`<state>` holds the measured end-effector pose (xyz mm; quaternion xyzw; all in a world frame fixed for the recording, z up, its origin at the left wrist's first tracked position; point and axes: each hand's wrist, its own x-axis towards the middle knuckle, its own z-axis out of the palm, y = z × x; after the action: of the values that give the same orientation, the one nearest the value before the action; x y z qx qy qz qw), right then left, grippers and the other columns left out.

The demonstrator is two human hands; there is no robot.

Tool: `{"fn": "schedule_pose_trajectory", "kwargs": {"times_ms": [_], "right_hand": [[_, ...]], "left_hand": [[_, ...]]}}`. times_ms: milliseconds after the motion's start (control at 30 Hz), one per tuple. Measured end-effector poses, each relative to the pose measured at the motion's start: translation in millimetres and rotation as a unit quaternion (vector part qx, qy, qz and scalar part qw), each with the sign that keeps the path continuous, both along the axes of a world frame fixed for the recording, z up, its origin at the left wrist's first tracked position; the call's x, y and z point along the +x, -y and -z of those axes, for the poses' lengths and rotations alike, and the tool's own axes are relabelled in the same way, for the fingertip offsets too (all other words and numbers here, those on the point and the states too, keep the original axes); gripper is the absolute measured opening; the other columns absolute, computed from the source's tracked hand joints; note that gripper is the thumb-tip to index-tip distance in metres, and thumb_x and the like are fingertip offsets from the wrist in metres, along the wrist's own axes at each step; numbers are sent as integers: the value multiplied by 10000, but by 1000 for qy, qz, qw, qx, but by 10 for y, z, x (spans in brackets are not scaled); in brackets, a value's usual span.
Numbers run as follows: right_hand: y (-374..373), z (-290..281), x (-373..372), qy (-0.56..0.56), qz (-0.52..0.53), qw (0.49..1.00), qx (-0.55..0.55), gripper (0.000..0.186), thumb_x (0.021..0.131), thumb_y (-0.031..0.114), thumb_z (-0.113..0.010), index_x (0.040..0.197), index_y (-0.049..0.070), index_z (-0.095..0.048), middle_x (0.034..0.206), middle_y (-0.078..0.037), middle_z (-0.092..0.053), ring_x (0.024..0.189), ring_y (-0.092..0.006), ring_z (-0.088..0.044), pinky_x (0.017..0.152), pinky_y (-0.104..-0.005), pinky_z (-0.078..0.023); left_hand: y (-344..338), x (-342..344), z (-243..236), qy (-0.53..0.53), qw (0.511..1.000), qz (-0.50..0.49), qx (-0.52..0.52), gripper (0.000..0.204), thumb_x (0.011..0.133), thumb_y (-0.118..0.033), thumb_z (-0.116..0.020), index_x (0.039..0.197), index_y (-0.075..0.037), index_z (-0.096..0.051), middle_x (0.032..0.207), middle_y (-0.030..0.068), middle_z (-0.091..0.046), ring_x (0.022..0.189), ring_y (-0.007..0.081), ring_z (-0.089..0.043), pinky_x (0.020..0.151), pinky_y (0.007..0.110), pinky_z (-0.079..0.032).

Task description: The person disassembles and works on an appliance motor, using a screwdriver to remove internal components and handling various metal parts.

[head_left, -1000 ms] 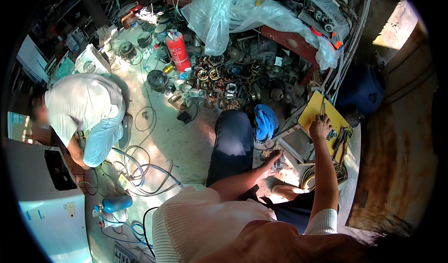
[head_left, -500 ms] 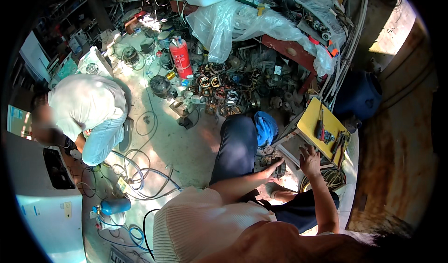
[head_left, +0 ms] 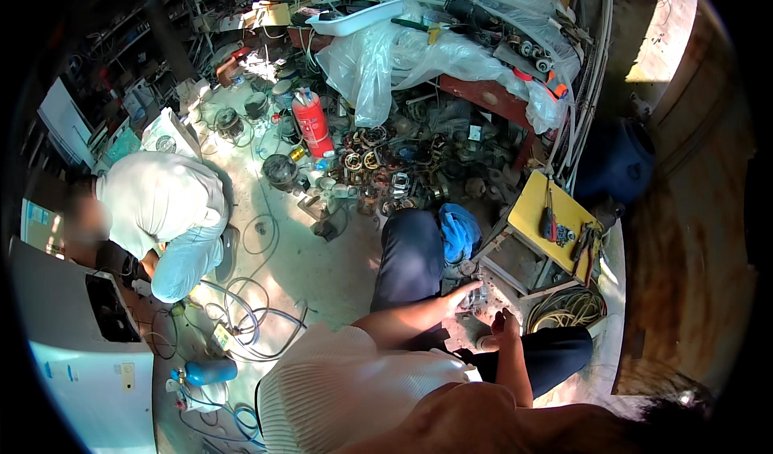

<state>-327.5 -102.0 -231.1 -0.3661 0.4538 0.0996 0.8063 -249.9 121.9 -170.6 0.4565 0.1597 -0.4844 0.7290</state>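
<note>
My left hand [head_left: 459,299] reaches over my bent knee and grips a small round metal motor part [head_left: 477,298] low between my legs; the fingers lie along its near side. To its right, my right hand [head_left: 505,326] hovers with fingers curled together; whatever they pinch, if anything, is too small to make out. A blue cloth [head_left: 459,232] hangs bunched by my knee. Right of it stands a small yellow-topped stool [head_left: 535,204] bearing a red-handled screwdriver [head_left: 549,227] and pliers [head_left: 586,248].
Coiled cable [head_left: 568,309] lies under the stool. Ahead are heaped motor parts [head_left: 386,168] and a red cylinder [head_left: 312,124]. Another person [head_left: 169,204] crouches at left beside a white cabinet [head_left: 88,365]. Hoses [head_left: 254,317] and a small blue tank [head_left: 205,372] lie on the floor. A blue barrel [head_left: 620,160] stands right.
My right hand has come down from beside the stool toward the motor part, its spread fingers now curled. My left hand stays at the part. The view has shifted slightly.
</note>
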Motion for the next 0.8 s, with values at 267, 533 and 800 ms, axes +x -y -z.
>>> {"fn": "schedule_pose_trajectory", "kwargs": {"times_ms": [267,533,800], "right_hand": [[287,1289,6,0,53,996,-78,161,875,152,-591,719,120,-568,637,-35,-561,480,-175,-472,417,-309,-360],[362,1012,-260,-25,130,988,-86,188,948,198,-553,798,84,-557,630,-46,-511,465,-167,-398,452,-324,-359],[47,472,-302,45,192,941,-273,261,926,222,-540,1082,16,-583,779,-116,-595,587,-225,-545,501,-356,-432]], "left_hand": [[224,-69,226,-38,994,-48,91,496,736,-557,-776,1042,-185,-656,948,0,-694,885,173,-664,844,392,-504],[294,-70,560,-44,992,7,122,696,675,-655,-762,1182,-194,-641,1134,38,-674,1002,226,-616,943,428,-439],[208,-79,767,-60,989,-2,133,622,668,-680,-747,1086,-230,-647,967,17,-659,829,208,-582,630,389,-424]]}}
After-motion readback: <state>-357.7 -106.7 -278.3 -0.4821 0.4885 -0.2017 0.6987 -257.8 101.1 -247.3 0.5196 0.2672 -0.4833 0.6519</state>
